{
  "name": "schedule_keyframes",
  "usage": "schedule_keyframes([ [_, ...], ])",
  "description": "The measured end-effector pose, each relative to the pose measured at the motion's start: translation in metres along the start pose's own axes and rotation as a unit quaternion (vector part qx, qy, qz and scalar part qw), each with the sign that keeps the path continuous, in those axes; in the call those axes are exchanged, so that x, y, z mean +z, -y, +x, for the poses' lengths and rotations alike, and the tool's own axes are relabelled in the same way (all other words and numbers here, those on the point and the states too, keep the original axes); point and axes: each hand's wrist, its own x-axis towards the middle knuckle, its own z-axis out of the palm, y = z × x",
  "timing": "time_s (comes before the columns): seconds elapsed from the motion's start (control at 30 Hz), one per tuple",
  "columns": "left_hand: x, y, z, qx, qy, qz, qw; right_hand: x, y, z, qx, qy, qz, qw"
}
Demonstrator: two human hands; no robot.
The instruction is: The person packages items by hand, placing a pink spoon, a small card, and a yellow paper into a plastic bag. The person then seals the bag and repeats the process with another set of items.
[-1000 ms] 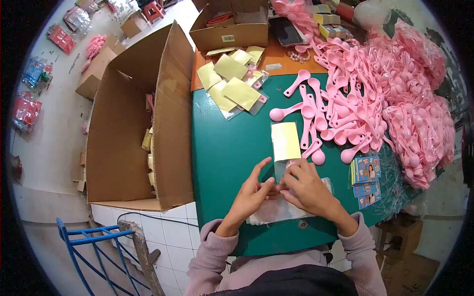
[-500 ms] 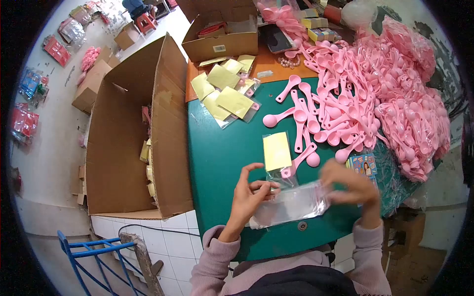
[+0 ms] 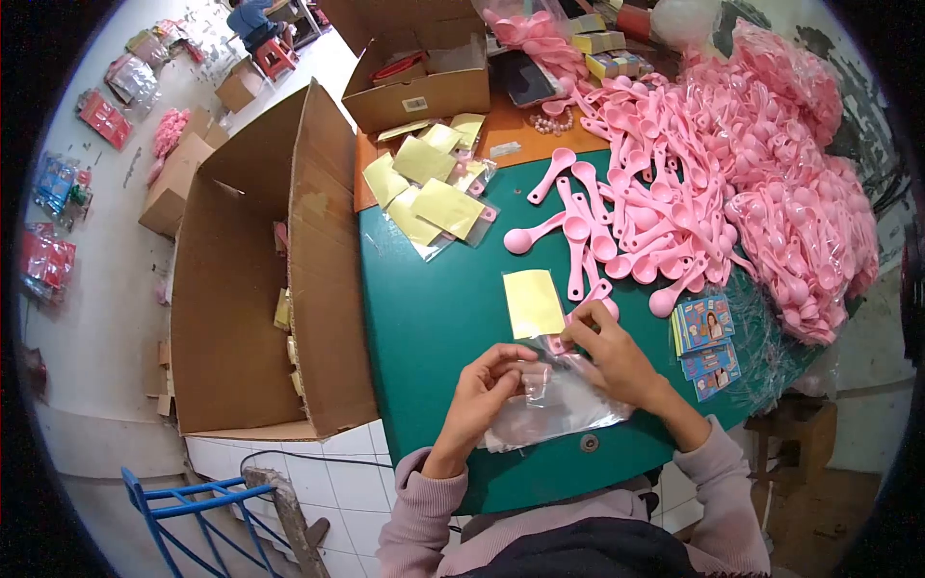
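Note:
My left hand [image 3: 485,395] pinches the edge of a clear plastic bag [image 3: 538,383] over a stack of flat clear bags [image 3: 578,409]. My right hand [image 3: 617,354] is closed near the handle end of a pink spoon [image 3: 557,343]; what its fingertips grip is too small to make out. That spoon lies partly under a yellow card [image 3: 534,303] just above my hands. Many loose pink spoons [image 3: 665,212] are heaped beyond. Printed blue cards [image 3: 708,323] lie to the right of my right hand.
Packed yellow cards [image 3: 448,207] lie at the back left of the green table [image 3: 424,318]. A tall cardboard box [image 3: 332,260] stands left, beside a blue metal frame [image 3: 198,496]. Bagged spoons [image 3: 800,212] fill the right side. A person [image 3: 252,21] sits far back.
My right hand has moved left from beside the blue cards to the spoon handle and bag. The blue cards now show more fully. The view has shifted slightly.

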Motion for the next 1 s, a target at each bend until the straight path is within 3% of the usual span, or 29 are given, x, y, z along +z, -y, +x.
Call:
schedule_keyframes([
  [0.03,-0.003,-0.004,-0.001,0.001,-0.002,0.004,1.000,-0.004,-0.004,0.002,-0.021,0.008,0.008,1.000],
  [0.1,-0.004,-0.011,-0.003,0.024,-0.005,0.237,0.971,-0.010,-0.007,0.002,-0.007,0.012,0.035,0.999],
  [0.13,-0.001,-0.013,-0.003,0.024,-0.006,0.235,0.972,-0.011,-0.008,0.002,0.011,0.015,0.062,0.998],
  [0.23,0.006,-0.010,0.003,0.128,-0.016,0.384,0.914,-0.011,-0.007,0.002,0.006,0.018,0.115,0.993],
  [0.5,0.004,-0.001,0.006,0.128,-0.047,0.365,0.921,-0.006,-0.006,-0.002,0.088,0.058,0.197,0.975],
  [0.57,0.005,0.000,0.006,0.126,-0.049,0.362,0.922,0.002,-0.008,-0.004,0.218,0.055,0.374,0.900],
  [0.6,0.005,0.000,0.007,0.104,-0.070,0.363,0.923,0.006,-0.008,-0.004,0.218,0.056,0.374,0.899],
  [0.77,0.005,0.007,0.009,0.052,-0.115,0.366,0.922,0.018,-0.008,-0.004,0.260,-0.045,0.376,0.888],
  [1.0,0.006,0.014,0.011,0.057,-0.135,0.131,0.981,0.019,0.001,0.000,0.269,-0.095,0.353,0.891],
])
